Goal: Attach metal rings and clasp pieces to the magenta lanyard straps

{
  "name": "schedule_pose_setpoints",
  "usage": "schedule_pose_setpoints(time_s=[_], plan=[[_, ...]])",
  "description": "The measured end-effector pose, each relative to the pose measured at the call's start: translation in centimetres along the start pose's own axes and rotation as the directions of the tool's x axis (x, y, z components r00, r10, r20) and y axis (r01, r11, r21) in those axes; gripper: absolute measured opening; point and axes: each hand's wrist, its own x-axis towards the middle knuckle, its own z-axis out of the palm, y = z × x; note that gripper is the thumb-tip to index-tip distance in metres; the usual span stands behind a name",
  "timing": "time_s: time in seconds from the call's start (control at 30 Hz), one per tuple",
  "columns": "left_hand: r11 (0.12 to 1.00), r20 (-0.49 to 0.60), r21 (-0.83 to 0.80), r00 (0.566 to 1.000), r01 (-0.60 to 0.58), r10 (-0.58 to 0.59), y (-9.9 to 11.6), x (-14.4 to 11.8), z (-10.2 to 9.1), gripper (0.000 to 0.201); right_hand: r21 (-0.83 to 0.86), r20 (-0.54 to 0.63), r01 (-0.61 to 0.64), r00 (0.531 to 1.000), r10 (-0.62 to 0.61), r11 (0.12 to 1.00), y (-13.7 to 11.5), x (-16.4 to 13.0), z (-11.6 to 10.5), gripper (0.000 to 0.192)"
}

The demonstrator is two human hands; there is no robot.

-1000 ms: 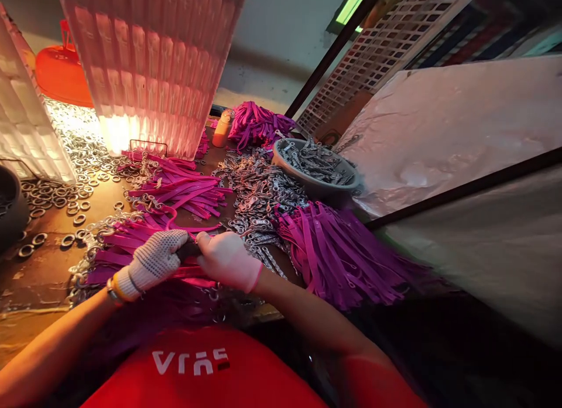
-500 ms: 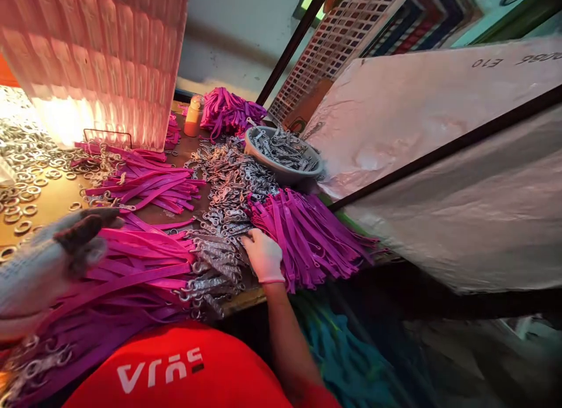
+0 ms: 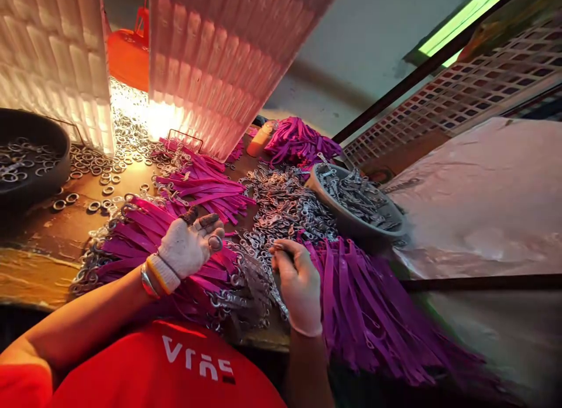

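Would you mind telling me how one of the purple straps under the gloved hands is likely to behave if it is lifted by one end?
Probably floppy: the purple straps drape over the table edge and hang down. Likely light for its size, being thin and flat. Those under the left hand carry metal rings at one end, so that end may swing and snag its neighbours.

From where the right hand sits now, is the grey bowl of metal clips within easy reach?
Probably yes. The right hand rests on the loose clip pile, and the grey bowl stands just beyond it with only low clips and purple straps between, nothing tall blocking.
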Motion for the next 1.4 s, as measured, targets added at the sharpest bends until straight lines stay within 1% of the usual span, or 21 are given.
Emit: schedule_pose_setpoints(time_s=[0.07,0.13,0.2,0.33,0.47,0.5,0.57,0.63,0.7,0.77,0.8,0.87,0.93,0.97,1.0,1.07,1.13,1.2,1.3,1.33,1.4], plan=[[0.997,0.023,0.063,0.999,-0.045,0.044,-0.1,0.2,-0.8,0.021,0.021,0.072,0.146,0.986,-0.147,0.989,-4.2,-0.4,1.5,0.027],[0.973,0.085,0.187,0.989,-0.133,0.119,-0.1,0.5,-1.7,0.019,0.024,0.172,0.193,0.966,-0.194,0.981,-7.2,-0.9,3.4,0.034],[0.928,0.152,0.290,0.968,-0.236,0.199,-0.1,0.7,-2.6,0.023,0.018,0.245,0.216,0.946,-0.213,0.976,-8.7,-1.2,5.1,0.039],[0.897,0.197,0.274,0.933,-0.346,0.300,-0.2,0.5,-3.8,0.025,0.075,0.306,0.181,0.932,-0.196,0.981,-9.2,-1.0,7.0,0.036],[0.911,0.254,0.236,0.926,-0.338,0.278,-0.1,-0.1,-3.8,0.041,0.143,0.322,0.083,0.938,-0.126,0.986,-9.1,-0.5,6.9,0.033],[0.915,0.268,0.236,0.927,-0.329,0.264,0.0,-0.2,-3.7,0.045,0.130,0.316,0.111,0.937,-0.147,0.985,-9.1,-0.4,6.8,0.034],[0.920,0.275,0.248,0.933,-0.303,0.233,0.4,-0.4,-3.4,0.046,0.052,0.296,0.242,0.923,-0.246,0.969,-9.1,-0.3,6.6,0.036],[0.921,0.284,0.279,0.939,-0.273,0.192,0.9,-0.6,-3.3,0.044,-0.048,0.305,0.409,0.875,-0.376,0.911,-9.1,-0.2,6.4,0.039],[0.906,0.313,0.335,0.937,-0.260,0.154,1.4,-0.8,-3.2,0.042,-0.088,0.375,0.533,0.800,-0.468,0.842,-9.1,0.0,6.3,0.041],[0.868,0.340,0.414,0.931,-0.276,0.133,1.8,-1.1,-3.1,0.040,-0.049,0.454,0.585,0.735,-0.504,0.809,-9.3,0.2,6.1,0.041],[0.837,0.348,0.463,0.928,-0.292,0.131,2.0,-1.2,-3.1,0.039,-0.009,0.477,0.581,0.718,-0.507,0.814,-9.5,0.3,6.0,0.040],[0.745,0.351,0.564,0.920,-0.357,0.174,2.4,-1.6,-3.0,0.037,0.091,0.484,0.503,0.732,-0.480,0.859,-9.9,0.4,5.8,0.036],[0.642,0.355,0.625,0.894,-0.444,0.273,2.5,-2.0,-2.9,0.036,0.164,0.465,0.361,0.792,-0.395,0.918,-10.4,0.4,5.6,0.029],[0.618,0.354,0.629,0.881,-0.472,0.313,2.4,-2.2,-2.9,0.037,0.180,0.447,0.289,0.828,-0.340,0.940,-10.6,0.4,5.6,0.026],[0.624,0.350,0.615,0.876,-0.482,0.332,2.2,-2.4,-3.0,0.037,0.187,0.421,0.224,0.861,-0.284,0.956,-10.7,0.3,5.6,0.023],[0.698,0.346,0.550,0.886,-0.458,0.308,1.6,-2.7,-3.1,0.039,0.189,0.352,0.137,0.915,-0.198,0.972,-10.9,0.0,5.8,0.019],[0.765,0.350,0.472,0.889,-0.439,0.295,0.7,-2.9,-3.4,0.041,0.179,0.292,0.108,0.943,-0.158,0.978,-10.6,-0.3,6.1,0.018],[0.773,0.344,0.424,0.873,-0.472,0.345,-0.2,-2.9,-3.7,0.042,0.137,0.267,0.127,0.950,-0.160,0.982,-10.2,-0.6,6.4,0.019],[0.715,0.331,0.472,0.856,-0.515,0.398,-0.8,-2.8,-4.0,0.041,-0.001,0.281,0.266,0.925,-0.255,0.964,-9.5,-0.6,6.3,0.033],[0.685,0.338,0.511,0.854,-0.519,0.394,-0.7,-2.7,-4.0,0.042,-0.063,0.309,0.334,0.903,-0.300,0.940,-9.4,-0.4,6.1,0.037],[0.612,0.355,0.608,0.862,-0.507,0.361,-0.4,-2.5,-3.9,0.043,-0.169,0.410,0.484,0.827,-0.385,0.859,-9.4,0.0,5.7,0.039]])
